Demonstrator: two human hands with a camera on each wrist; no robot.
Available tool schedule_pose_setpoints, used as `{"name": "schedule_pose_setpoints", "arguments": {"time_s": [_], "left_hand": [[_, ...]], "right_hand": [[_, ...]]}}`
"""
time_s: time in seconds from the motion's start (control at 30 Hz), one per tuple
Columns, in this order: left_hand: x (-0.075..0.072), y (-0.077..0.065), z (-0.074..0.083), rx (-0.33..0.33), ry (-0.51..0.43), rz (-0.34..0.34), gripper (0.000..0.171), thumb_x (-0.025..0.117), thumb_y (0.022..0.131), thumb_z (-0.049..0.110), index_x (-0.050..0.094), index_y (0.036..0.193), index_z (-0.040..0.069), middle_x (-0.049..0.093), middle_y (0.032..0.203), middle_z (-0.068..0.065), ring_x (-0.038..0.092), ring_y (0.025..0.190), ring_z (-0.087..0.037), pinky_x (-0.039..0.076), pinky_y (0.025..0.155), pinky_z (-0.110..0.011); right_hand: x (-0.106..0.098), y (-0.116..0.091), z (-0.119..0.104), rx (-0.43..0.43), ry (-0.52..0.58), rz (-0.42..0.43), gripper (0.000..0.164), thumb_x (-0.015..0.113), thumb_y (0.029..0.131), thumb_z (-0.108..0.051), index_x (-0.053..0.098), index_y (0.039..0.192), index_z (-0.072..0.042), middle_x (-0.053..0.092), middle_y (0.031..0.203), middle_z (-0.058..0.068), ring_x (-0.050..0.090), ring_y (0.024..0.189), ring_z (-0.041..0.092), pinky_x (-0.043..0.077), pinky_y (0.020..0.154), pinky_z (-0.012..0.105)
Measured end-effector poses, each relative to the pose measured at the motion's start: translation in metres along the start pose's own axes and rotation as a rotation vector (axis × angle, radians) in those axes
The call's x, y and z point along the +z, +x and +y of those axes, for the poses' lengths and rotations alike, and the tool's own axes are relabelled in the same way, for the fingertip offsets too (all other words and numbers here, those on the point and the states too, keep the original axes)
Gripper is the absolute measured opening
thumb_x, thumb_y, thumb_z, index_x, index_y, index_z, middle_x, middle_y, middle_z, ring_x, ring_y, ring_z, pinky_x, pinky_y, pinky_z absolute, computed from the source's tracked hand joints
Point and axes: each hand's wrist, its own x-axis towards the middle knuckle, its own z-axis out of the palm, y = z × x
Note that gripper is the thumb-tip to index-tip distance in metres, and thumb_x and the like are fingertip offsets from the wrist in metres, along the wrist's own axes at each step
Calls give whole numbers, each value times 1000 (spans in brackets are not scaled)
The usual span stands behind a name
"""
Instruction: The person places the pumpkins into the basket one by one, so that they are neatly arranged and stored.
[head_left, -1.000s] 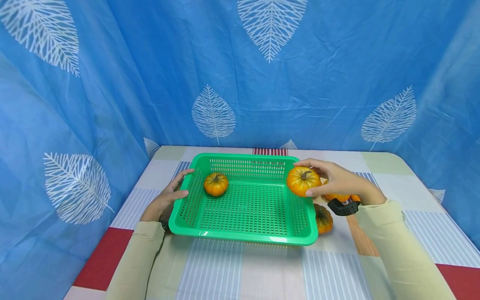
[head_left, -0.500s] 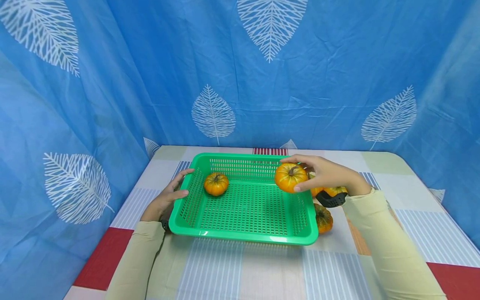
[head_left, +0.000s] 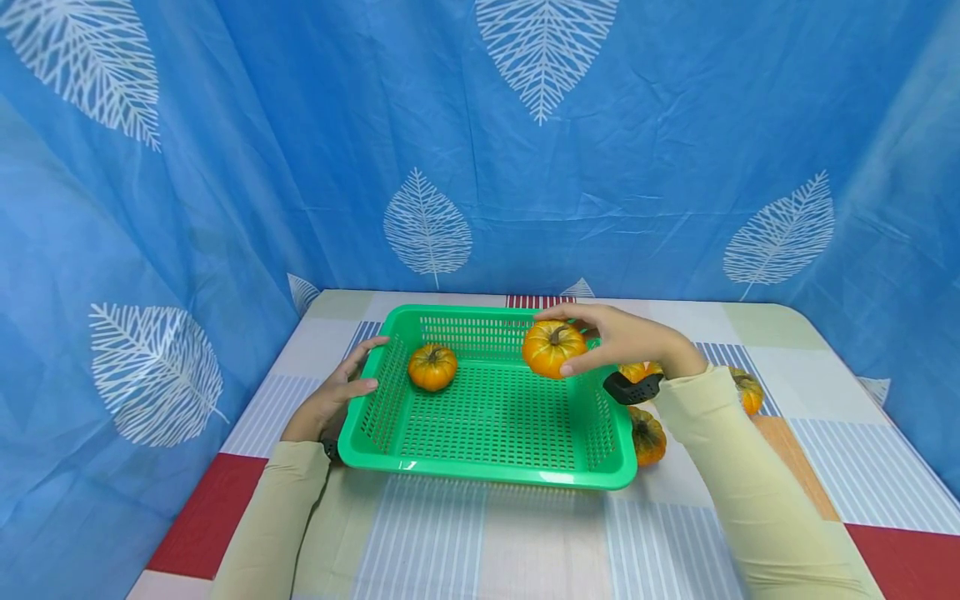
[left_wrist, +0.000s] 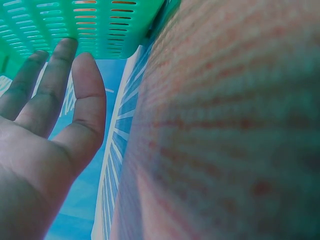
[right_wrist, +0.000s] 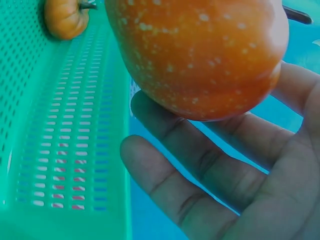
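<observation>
Over the right half of a green plastic basket point(head_left: 487, 475), my right hand point(head_left: 618, 337) holds a small orange pumpkin point(head_left: 551, 350) between thumb and fingers. Its yellow-streaked top and brown stem show in the head view; the right wrist view shows its speckled underside point(right_wrist: 195, 65) close up. A second small pumpkin point(head_left: 432, 367) lies inside the basket, near the back left corner. My left hand point(head_left: 333, 390) is at the basket's left side, its fingers extended. In the left wrist view those fingertips point(left_wrist: 65, 47) are right at the slotted wall point(left_wrist: 107, 25).
To the right of the basket, more small pumpkins lie on the table: one by its front right corner point(head_left: 648, 437), some partly hidden behind my right wrist point(head_left: 637, 371), and another point(head_left: 747, 390) beyond my sleeve. A blue leaf-print curtain point(head_left: 510, 208) hangs behind the checked tablecloth point(head_left: 540, 542).
My right hand has carried the pumpkin leftward from the basket's right rim to over its inside. More of the pumpkins at the right now show. The left hand and basket have stayed put.
</observation>
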Motion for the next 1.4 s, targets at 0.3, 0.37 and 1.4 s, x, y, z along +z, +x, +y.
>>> {"name": "schedule_pose_setpoints", "arguments": {"time_s": [0.3, 0.37, 1.4], "left_hand": [[1, -2, 2, -11, -24, -15, 59, 65, 108, 30, 39, 160, 36, 39, 157, -17, 60, 123, -11, 59, 103, -33], [1, -2, 2, -11, -29, -16, 58, 65, 108, 30, 39, 159, 36, 41, 155, -13, 60, 123, -11, 59, 102, -33], [2, 1, 1, -12, -68, -8, 56, 66, 107, 27, 42, 156, 36, 42, 152, -4, 59, 123, -11, 58, 100, -27]], "right_hand": [[8, 20, -3, 28, 25, -27, 75, 85, 94, -19, 50, 160, -6, 59, 151, 13, 61, 125, 27, 54, 108, 51], [11, 25, -4, 30, 28, -32, 76, 86, 94, -17, 50, 160, -4, 58, 152, 15, 60, 125, 28, 54, 108, 52], [36, 88, 4, 75, 60, -84, 79, 85, 92, -18, 48, 159, 3, 52, 155, 21, 52, 135, 42, 49, 114, 53]]}}
